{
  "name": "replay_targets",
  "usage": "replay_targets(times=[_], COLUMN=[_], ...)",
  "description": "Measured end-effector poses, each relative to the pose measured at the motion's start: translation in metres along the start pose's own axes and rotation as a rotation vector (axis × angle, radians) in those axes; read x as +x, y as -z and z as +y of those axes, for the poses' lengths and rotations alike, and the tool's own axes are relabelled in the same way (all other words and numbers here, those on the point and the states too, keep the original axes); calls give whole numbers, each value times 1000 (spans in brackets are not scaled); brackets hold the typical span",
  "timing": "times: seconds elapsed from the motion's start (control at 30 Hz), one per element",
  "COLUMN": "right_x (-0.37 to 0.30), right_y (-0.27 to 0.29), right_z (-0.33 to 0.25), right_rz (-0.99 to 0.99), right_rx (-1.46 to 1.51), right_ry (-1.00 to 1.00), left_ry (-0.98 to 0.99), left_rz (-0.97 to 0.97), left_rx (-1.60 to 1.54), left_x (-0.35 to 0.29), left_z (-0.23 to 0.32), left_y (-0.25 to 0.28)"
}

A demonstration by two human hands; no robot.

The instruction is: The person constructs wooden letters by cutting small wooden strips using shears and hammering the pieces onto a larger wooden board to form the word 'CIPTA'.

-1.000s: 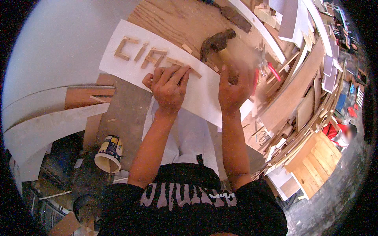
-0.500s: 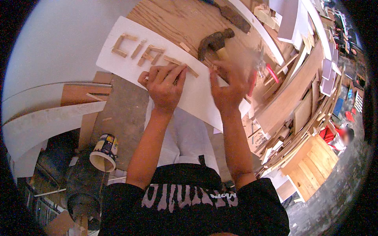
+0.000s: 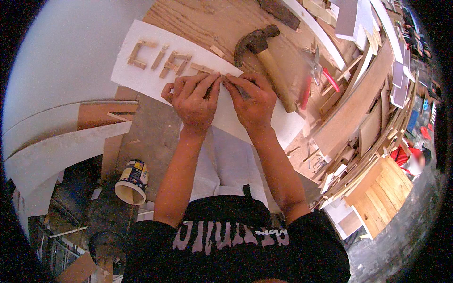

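A long white board point(image 3: 123, 70) lies slantwise before me, with short wooden strips point(image 3: 175, 65) laid on it in letter-like shapes. My left hand point(image 3: 193, 101) is curled, its fingertips pinching at a thin wooden strip point(image 3: 202, 69) to the right of those shapes. Close beside it, my right hand point(image 3: 252, 100) is pinched at that strip's right end. The fingertips nearly meet and hide part of the strip. Just past my right hand rests a claw hammer point(image 3: 271, 68) with a wooden handle.
Red-handled pliers point(image 3: 325, 75) lie right of the hammer on a wooden surface point(image 3: 198, 23). Another small wood piece point(image 3: 217, 51) sits at the board's far edge. A tipped bucket point(image 3: 132, 181) is at lower left. Stacked planks and offcuts point(image 3: 356, 113) crowd the right; a person point(image 3: 415, 158) is far right.
My right hand has come left from near the hammer to the wooden strip beside my left hand. The hammer's handle, blurred and partly covered before, now shows.
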State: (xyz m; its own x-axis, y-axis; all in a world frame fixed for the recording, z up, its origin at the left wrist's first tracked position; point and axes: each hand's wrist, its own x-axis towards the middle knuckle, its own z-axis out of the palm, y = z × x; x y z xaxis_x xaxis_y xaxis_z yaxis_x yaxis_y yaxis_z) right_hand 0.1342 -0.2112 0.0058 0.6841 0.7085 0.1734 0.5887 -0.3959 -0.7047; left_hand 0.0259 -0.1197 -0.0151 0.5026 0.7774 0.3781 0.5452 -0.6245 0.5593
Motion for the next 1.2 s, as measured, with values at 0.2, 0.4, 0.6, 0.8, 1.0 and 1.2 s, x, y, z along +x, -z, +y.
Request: replay_targets(times=[0.2, 0.4, 0.6, 0.8, 1.0, 1.2], right_x=[-1, -2, 0, 20, 23, -3], right_y=[1, 1, 28, 37, 51, 85], right_z=[-1, 1, 6, 22, 39, -17], right_rz=[-11, 27, 106, 12, -100, -338], right_rx=[-72, -116, -163, -482, -517, -8], right_ry=[24, 60, 50, -70, -18, -439], left_ry=[5, -3, 35, 33, 17, -3], left_rz=[6, -8, -24, -41, 9, 22], left_rx=[-7, 11, 3, 24, 1, -8], left_x=[-3, -3, -3, -5, -1, -5], left_z=[-2, -3, 0, -3, -2, -5], left_y=[-2, -1, 2, 1, 1, 1])
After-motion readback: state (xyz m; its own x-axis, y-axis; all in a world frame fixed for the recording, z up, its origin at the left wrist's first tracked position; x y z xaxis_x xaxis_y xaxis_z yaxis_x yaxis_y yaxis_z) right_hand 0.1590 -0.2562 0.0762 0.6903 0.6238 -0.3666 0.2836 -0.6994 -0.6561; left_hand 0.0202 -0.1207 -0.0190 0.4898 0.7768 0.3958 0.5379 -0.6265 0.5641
